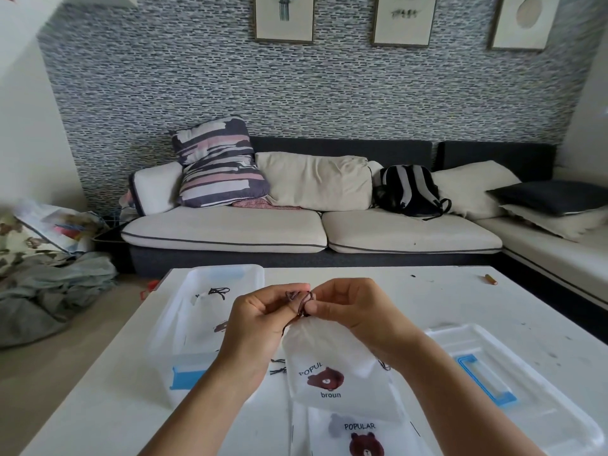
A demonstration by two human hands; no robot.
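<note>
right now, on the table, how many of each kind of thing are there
Bear-print drawstring bags: 3 (held bag, bag in the bin, bag lying nearest)
Clear bin: 1
Bin lid: 1
Small brown stick: 1
Total: 6, though more bags may be hidden under the near ones.

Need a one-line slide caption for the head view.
Left hand and right hand pinch the dark drawstring cord of a white bear-print fabric pouch over a white table.
</note>
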